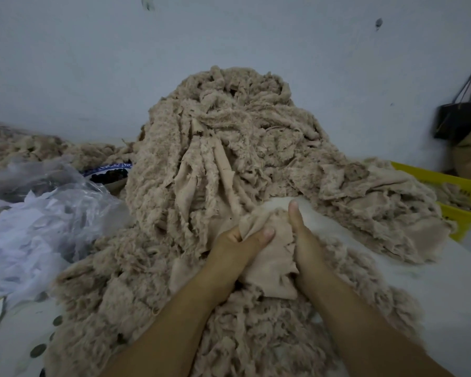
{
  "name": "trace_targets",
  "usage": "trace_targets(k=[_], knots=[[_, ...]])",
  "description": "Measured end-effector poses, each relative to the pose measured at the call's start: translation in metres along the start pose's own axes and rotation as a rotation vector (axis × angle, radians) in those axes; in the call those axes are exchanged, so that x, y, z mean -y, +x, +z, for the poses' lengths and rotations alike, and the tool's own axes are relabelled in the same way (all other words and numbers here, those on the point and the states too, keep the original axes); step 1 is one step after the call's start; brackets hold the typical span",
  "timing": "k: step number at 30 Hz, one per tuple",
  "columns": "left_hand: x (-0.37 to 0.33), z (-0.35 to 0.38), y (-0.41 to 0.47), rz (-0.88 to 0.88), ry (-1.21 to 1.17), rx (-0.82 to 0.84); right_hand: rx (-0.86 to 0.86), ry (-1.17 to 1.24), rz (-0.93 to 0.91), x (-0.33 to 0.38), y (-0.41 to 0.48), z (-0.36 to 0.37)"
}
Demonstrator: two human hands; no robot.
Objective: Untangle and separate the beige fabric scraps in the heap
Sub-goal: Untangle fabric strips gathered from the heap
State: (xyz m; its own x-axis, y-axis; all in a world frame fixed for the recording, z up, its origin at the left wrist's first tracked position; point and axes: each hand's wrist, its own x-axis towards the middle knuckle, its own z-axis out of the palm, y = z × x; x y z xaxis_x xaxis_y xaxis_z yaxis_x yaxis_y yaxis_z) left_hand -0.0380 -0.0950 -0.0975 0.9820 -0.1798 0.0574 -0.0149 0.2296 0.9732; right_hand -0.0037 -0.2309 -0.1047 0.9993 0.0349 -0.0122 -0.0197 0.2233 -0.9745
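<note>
A tall heap of beige fabric scraps point(229, 148) with frayed edges rises in front of me against the wall and spills toward me. At its foot lies a smoother beige scrap point(272, 265), bunched between both hands. My left hand point(237, 248) grips its left side, thumb laid across the cloth. My right hand point(302, 238) grips its right side, thumb pointing up; its fingers are hidden behind the cloth. The two hands sit close together, nearly touching.
Clear plastic bags and white scraps point(38, 213) lie at the left. A yellow crate point(462, 183) with more beige scraps stands at the right, a black bag point(460, 118) hangs on the wall above it. White cloth point(433, 284) covers the surface at lower right.
</note>
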Motion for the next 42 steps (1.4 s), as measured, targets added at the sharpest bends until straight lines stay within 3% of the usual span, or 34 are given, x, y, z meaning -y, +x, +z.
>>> trace_targets(k=[4,8,11,14,18,21,23,25,27,32,37,42], knots=[[-0.002,-0.005,0.006,0.022,-0.147,-0.18,0.059,-0.13,-0.148,-0.005,-0.002,0.005],[-0.004,-0.008,0.006,-0.023,-0.206,-0.244,0.219,-0.496,-0.175,-0.013,-0.008,0.014],[-0.009,-0.014,0.009,-0.032,-0.437,-0.279,0.214,-0.526,-0.131,-0.012,-0.011,0.014],[-0.012,-0.03,0.015,0.009,-0.666,-0.375,0.24,-0.365,-0.027,-0.009,-0.012,0.011],[-0.004,-0.033,0.023,0.024,-0.655,-0.44,0.244,-0.066,0.016,-0.002,-0.018,0.018],[-0.006,-0.041,0.026,0.049,-0.753,-0.48,0.141,0.209,0.054,0.008,-0.013,0.015],[-0.008,-0.05,0.025,0.1,-0.817,-0.527,-0.019,0.428,0.038,0.017,-0.007,0.002],[-0.009,-0.047,0.022,0.115,-0.699,-0.452,-0.149,0.343,-0.044,0.021,-0.001,-0.008],[-0.009,-0.026,0.019,0.08,-0.436,-0.3,-0.194,0.161,-0.095,0.017,-0.002,-0.003],[0.004,0.001,0.01,0.087,0.409,-0.03,-0.116,-0.147,-0.185,0.006,-0.009,0.011],[0.004,-0.001,0.009,0.039,0.44,-0.107,-0.151,-0.224,-0.216,0.005,-0.01,0.01],[0.008,-0.003,0.007,0.077,0.419,-0.05,-0.266,-0.229,-0.255,0.003,-0.005,0.006]])
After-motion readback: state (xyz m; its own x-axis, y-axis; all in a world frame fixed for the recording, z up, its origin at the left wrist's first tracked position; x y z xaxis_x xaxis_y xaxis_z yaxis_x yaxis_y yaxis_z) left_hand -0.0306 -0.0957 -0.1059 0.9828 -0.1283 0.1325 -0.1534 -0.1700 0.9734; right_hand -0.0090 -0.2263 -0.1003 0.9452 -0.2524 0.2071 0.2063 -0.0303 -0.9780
